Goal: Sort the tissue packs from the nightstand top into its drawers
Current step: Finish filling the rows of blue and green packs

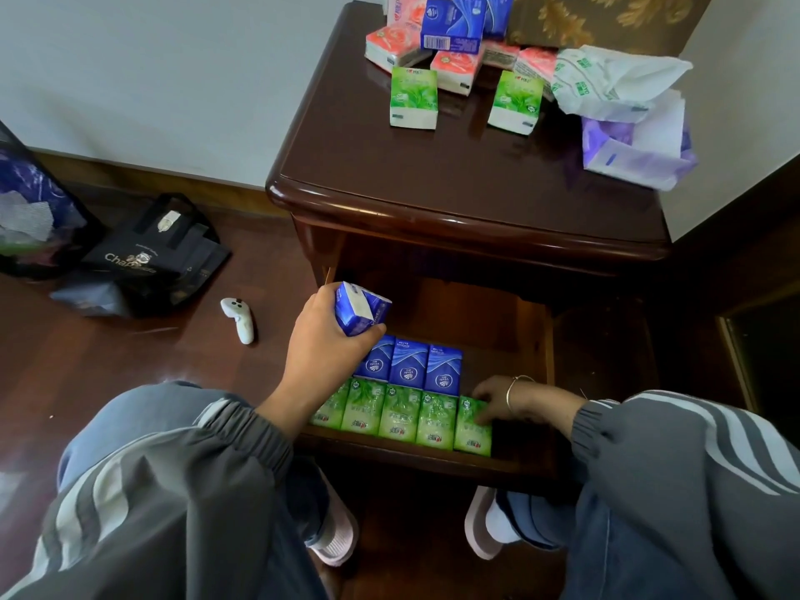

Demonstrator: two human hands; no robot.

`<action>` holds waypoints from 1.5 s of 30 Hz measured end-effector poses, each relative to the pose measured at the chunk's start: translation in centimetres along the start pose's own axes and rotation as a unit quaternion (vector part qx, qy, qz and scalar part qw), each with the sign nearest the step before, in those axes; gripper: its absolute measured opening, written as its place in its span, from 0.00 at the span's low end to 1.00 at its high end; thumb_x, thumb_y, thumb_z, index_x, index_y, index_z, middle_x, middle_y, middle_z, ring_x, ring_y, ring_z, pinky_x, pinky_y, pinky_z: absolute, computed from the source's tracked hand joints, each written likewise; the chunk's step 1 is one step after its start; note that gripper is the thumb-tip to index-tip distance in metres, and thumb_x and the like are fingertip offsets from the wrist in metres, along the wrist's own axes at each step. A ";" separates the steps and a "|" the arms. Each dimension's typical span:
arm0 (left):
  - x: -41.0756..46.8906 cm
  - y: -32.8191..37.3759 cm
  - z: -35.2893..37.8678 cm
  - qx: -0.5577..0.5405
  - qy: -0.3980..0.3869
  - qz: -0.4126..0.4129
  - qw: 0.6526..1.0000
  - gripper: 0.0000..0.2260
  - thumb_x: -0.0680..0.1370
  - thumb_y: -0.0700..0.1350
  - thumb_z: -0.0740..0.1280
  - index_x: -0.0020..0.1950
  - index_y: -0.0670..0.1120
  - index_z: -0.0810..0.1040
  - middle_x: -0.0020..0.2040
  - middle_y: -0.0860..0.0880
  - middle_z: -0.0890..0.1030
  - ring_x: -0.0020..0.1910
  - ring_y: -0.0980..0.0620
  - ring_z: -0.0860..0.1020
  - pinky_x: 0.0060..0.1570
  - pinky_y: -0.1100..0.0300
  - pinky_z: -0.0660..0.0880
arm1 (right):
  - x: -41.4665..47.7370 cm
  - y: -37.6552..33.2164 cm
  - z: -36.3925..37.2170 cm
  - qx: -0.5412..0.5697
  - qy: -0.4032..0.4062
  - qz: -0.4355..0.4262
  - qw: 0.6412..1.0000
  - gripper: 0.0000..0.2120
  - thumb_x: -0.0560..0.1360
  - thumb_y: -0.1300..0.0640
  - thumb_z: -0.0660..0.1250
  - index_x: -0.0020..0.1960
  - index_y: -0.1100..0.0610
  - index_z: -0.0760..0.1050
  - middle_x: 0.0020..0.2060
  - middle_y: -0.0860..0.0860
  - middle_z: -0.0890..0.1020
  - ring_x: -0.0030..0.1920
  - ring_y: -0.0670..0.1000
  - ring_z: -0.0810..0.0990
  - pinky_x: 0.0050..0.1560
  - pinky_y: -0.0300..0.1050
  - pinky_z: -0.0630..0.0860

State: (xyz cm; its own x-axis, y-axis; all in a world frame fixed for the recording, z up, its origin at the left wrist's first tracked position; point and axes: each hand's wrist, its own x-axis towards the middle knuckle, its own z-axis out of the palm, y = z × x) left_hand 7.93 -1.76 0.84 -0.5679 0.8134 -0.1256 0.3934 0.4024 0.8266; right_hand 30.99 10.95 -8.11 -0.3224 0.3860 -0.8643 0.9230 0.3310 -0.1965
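My left hands' share is simple: the left hand point(329, 344) is curled around a blue tissue pack point(361, 307), holding it tilted above the left end of the open drawer point(519, 465). My right hand point(502, 398), a thin bracelet point(513, 389) on its wrist, lies with loosely extended fingers on the rightmost pack of the green row point(400, 415), gripping nothing. That row of five green packs fills the front of the drawer, and a blue row point(411, 365) of three packs stands just behind it, touching it. Up on the nightstand point(433, 184) top are two upright green packs point(413, 97), pink packs point(454, 67), more blue packs point(452, 23) and crumpled plastic bags point(614, 84). On the floor to the left lie a white controller point(238, 320) and a black bag point(151, 257).
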 end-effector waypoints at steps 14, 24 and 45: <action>-1.3 1.1 1.3 0.001 -0.097 0.049 0.994 0.29 0.65 0.50 0.78 0.60 0.56 0.67 0.48 0.61 0.76 0.46 0.66 0.76 0.38 0.76 0.71 | -6.7 -5.3 -3.4 0.404 0.094 -0.187 0.890 0.13 0.78 0.46 0.60 0.56 0.51 0.77 0.53 0.52 0.83 0.55 0.51 0.81 0.49 0.39 0.78; -2.8 1.8 4.4 0.111 -0.137 0.118 0.977 0.30 0.66 0.46 0.76 0.65 0.43 0.69 0.56 0.51 0.70 0.57 0.51 0.70 0.58 0.54 0.70 | -9.0 -7.4 -2.9 0.381 0.105 -0.217 0.893 0.32 0.63 0.44 0.76 0.62 0.47 0.69 0.54 0.43 0.77 0.53 0.44 0.79 0.52 0.41 0.80; 0.7 -2.6 1.0 0.225 -0.100 -0.237 0.940 0.29 0.75 0.50 0.66 0.70 0.39 0.60 0.69 0.39 0.62 0.66 0.36 0.66 0.64 0.44 0.66 | -1.5 0.5 -4.4 0.276 0.169 0.052 0.945 0.10 0.69 0.58 0.65 0.47 0.61 0.79 0.43 0.56 0.80 0.46 0.56 0.79 0.41 0.45 0.71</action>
State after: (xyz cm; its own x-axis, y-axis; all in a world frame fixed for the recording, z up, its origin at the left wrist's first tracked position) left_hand 7.24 -1.82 -1.89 -0.6276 0.5422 -0.5587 0.4210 0.8400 0.3422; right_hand 30.97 14.32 -4.82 -0.1856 0.6761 -0.7131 0.8926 -0.1874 -0.4100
